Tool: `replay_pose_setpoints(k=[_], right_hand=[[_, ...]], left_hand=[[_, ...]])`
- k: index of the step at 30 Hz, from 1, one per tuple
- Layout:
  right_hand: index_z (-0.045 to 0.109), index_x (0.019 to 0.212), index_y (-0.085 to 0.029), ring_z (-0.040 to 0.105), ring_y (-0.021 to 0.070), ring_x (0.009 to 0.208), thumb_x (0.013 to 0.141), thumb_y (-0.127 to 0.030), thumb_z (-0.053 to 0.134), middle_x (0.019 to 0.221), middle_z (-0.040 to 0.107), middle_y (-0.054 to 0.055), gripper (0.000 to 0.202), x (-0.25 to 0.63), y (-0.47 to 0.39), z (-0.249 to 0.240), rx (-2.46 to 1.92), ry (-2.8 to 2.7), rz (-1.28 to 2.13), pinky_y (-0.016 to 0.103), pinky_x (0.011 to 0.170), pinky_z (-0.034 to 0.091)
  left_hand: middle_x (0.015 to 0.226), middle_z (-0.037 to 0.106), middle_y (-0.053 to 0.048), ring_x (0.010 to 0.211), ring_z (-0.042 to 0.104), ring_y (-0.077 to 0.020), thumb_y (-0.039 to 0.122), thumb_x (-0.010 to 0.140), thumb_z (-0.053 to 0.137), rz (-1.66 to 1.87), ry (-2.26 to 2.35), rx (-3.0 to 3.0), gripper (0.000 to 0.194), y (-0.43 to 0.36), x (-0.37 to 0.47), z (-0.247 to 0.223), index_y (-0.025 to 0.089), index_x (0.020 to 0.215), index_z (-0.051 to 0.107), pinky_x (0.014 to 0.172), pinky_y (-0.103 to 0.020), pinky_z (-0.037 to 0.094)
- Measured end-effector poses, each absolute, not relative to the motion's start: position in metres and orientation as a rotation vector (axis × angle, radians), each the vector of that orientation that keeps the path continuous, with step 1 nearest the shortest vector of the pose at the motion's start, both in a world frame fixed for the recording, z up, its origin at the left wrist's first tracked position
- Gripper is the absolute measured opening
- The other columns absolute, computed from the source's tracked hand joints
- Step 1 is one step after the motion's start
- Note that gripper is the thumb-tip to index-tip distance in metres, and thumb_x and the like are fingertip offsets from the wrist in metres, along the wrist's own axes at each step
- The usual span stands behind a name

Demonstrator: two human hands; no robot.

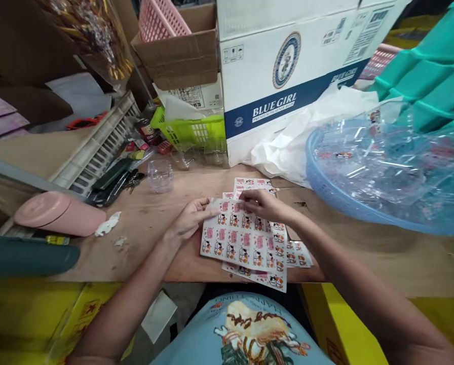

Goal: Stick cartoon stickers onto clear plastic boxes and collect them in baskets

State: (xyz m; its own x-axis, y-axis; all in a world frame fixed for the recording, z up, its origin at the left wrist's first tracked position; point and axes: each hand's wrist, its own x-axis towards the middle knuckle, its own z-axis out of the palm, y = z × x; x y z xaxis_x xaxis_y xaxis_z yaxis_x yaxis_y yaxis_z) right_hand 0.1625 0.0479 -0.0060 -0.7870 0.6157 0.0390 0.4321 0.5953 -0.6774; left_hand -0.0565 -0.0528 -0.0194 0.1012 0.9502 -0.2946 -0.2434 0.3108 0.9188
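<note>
Several sheets of small printed stickers, pink lettering and orange-black-white animals, lie overlapped at the table's front edge. The top sticker sheet (pixel 232 241) is tilted, its upper left corner pinched between the thumb and fingers of my left hand (pixel 192 217). My right hand (pixel 263 204) has its fingers bent together at the same sheet's upper edge; whatever its fingertips hold is too small to make out. Other sheets show beyond my right hand and under the top one. A small clear plastic cup (pixel 160 176) stands further back on the left.
On the right, a blue basket (pixel 326 187) holds clear plastic containers. A white Blue Girl carton (pixel 257 76) and a green basket (pixel 196 133) stand at the back. A pink bottle (pixel 62 214) and a teal bottle (pixel 33 256) lie at the left. Teal bins rise at the far right.
</note>
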Motion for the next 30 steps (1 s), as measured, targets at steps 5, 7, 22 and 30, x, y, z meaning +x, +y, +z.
replay_pose_setpoints(k=[5,7,22,30], right_hand=[[0.066,0.097,-0.016,0.056,0.0184,0.077,0.093,-0.017,0.057,0.086,0.066,0.007,0.010,0.153,0.044,-0.002,-0.876,-2.463,0.741,0.033,0.072,0.044],[0.066,0.099,-0.016,0.054,0.0219,0.085,0.095,-0.019,0.054,0.093,0.065,0.010,0.013,0.146,0.026,-0.005,-0.854,-2.363,0.466,0.037,0.077,0.044],[0.071,0.103,-0.020,0.056,0.0228,0.084,0.096,-0.025,0.055,0.094,0.067,0.011,0.018,0.132,-0.019,-0.019,-0.858,-2.185,0.249,0.037,0.074,0.051],[0.075,0.091,-0.020,0.063,0.0199,0.079,0.093,-0.028,0.060,0.087,0.069,0.009,0.017,0.137,-0.023,-0.022,-0.893,-1.968,0.736,0.034,0.071,0.051]], left_hand=[[0.086,0.076,-0.007,0.074,0.068,-0.0149,0.027,0.067,0.085,1.096,1.059,0.696,0.032,-0.054,-0.052,-0.023,0.011,0.093,0.074,0.076,-0.026,0.053],[0.087,0.077,-0.007,0.074,0.069,-0.0154,0.028,0.068,0.084,1.173,1.048,0.643,0.032,-0.054,-0.044,-0.027,0.012,0.094,0.075,0.075,-0.027,0.054],[0.084,0.074,-0.002,0.073,0.066,-0.0138,0.032,0.078,0.076,1.445,1.148,0.726,0.020,-0.067,-0.023,-0.032,0.016,0.089,0.071,0.075,-0.027,0.053],[0.084,0.065,-0.002,0.083,0.058,-0.0137,0.028,0.083,0.070,1.354,1.191,1.046,0.013,-0.073,-0.018,-0.028,0.018,0.088,0.077,0.079,-0.023,0.047]])
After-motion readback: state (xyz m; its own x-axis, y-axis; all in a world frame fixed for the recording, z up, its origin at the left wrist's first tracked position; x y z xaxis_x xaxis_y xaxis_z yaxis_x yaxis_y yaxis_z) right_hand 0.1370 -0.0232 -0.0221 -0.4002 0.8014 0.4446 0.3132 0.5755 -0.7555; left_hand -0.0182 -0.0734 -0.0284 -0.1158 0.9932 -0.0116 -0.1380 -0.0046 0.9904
